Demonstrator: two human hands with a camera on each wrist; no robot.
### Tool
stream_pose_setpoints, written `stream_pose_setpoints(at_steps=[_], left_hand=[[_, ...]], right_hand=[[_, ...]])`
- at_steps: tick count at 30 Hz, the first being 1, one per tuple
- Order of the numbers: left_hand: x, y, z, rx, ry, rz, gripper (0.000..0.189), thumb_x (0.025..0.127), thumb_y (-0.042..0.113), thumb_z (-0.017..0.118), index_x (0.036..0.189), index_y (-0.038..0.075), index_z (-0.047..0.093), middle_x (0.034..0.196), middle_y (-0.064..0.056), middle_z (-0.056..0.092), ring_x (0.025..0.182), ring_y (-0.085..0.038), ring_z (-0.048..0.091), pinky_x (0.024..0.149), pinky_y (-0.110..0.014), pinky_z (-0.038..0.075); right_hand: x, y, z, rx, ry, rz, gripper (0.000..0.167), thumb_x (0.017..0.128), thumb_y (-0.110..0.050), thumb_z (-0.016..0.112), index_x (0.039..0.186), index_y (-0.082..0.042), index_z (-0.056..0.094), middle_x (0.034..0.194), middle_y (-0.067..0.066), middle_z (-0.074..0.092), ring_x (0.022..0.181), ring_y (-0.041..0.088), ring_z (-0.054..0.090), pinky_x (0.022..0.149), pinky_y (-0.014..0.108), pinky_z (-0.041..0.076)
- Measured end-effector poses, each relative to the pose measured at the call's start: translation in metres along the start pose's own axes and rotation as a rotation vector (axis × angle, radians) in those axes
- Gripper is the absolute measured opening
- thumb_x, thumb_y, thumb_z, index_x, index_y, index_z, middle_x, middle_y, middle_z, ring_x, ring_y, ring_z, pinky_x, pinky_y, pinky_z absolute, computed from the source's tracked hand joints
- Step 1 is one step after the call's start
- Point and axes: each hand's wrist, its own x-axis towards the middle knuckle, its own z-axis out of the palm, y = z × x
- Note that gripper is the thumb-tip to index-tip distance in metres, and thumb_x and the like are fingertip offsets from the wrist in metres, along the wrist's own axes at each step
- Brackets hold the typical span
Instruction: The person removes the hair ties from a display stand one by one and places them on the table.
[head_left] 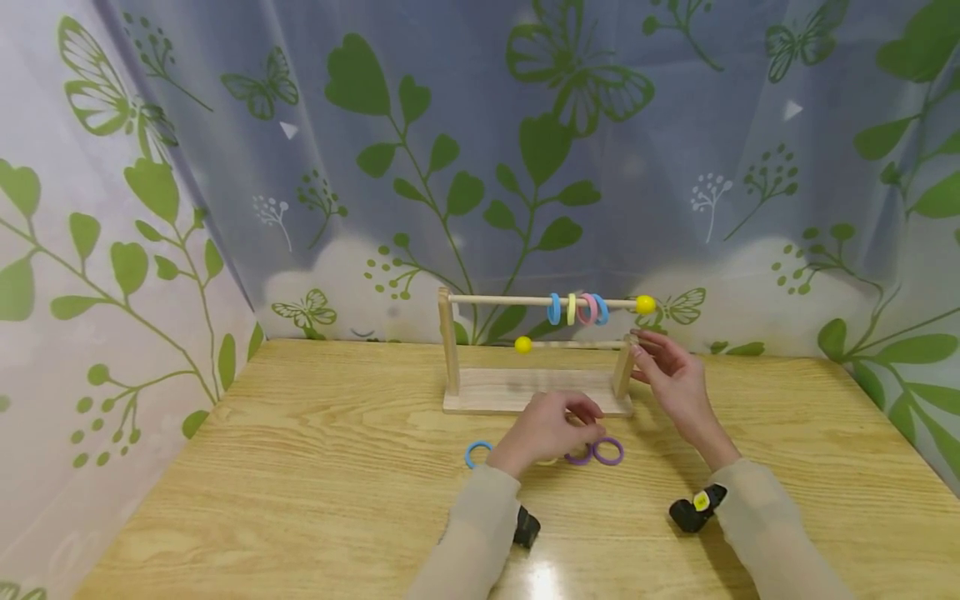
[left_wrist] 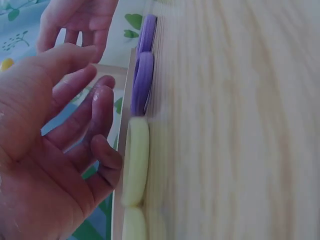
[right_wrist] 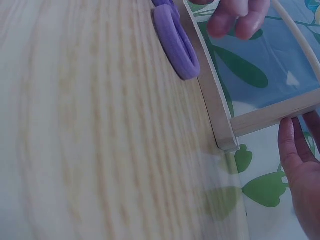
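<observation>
Left hand poised at two purple rings, right hand at the stand

Nearest, at the bottom of the frame, two pale sleeves reached in over the wood-grained counter. Just past them, at lower centre, loose rings lay flat in a row running left to right: a blue ring, then yellow rings, then the left purple ring and the right purple ring.

The purple pair set the key relation: they lay just below the left fingertips in the frame, the right one a touch farther right. Being round, they had no long axis; only their row had a direction, roughly along the stand's rods. The left hand was much the nearer. Its fingers were loosely bent, thumb apart, nothing between.

Beyond stood the wooden stand, right of centre. The right hand's fingers touched the outer side of its right post; whether the thumb pinched it too, I could not tell. The lower rod ran left from that post to a yellow ball. The upper rod carried blue, yellow, pink and blue rings.

Farthest back hung a leaf-printed curtain.
</observation>
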Motion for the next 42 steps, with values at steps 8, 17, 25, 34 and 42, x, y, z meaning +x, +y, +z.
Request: stream_pose_setpoints(at_steps=[8,17,25,34,42], left_hand=[[-0.007,-0.004,-0.012,0.025,0.060,0.064,0.023,0.092,0.029,0.073,0.111,0.016,0.076,0.101,0.008,0.075,0.083,-0.001,0.064,0.077,-0.019,0.053],[-0.016,-0.007,-0.024,0.006,0.129,0.103,0.026,0.093,0.029,0.073,0.116,0.016,0.074,0.104,0.006,0.076,0.076,-0.001,0.064,0.071,-0.020,0.053],[-0.021,-0.004,-0.035,0.029,0.176,0.131,0.025,0.095,0.027,0.071,0.118,0.018,0.074,0.106,0.002,0.076,0.077,-0.005,0.065,0.072,-0.021,0.054],[-0.026,-0.004,-0.045,0.025,0.220,0.138,0.024,0.095,0.030,0.071,0.118,0.024,0.073,0.106,0.005,0.074,0.079,-0.006,0.065,0.071,-0.024,0.055],[-0.029,-0.004,-0.052,0.011,0.264,0.167,0.024,0.096,0.029,0.071,0.119,0.022,0.072,0.106,0.005,0.074,0.078,-0.007,0.066,0.071,-0.025,0.055]], right_hand=[[-0.001,0.001,0.002,-0.039,0.013,0.003,0.042,0.103,-0.013,0.060,0.138,0.008,0.054,0.113,-0.021,0.070,0.102,-0.004,0.067,0.079,0.019,0.060],[-0.005,-0.001,0.007,-0.071,0.060,-0.030,0.041,0.103,-0.011,0.059,0.138,0.011,0.054,0.113,-0.023,0.070,0.102,-0.004,0.068,0.079,0.019,0.060],[-0.009,-0.005,0.014,-0.165,0.120,-0.018,0.039,0.104,-0.015,0.059,0.139,0.003,0.059,0.112,-0.025,0.067,0.102,-0.002,0.068,0.079,0.019,0.060],[-0.010,-0.009,0.022,-0.150,0.220,-0.044,0.033,0.099,-0.006,0.065,0.130,0.004,0.065,0.106,-0.016,0.071,0.095,-0.003,0.069,0.076,0.017,0.060],[-0.011,-0.011,0.025,-0.257,0.317,-0.077,0.026,0.095,-0.002,0.069,0.120,0.004,0.071,0.096,-0.017,0.073,0.083,-0.004,0.070,0.069,0.013,0.058]])
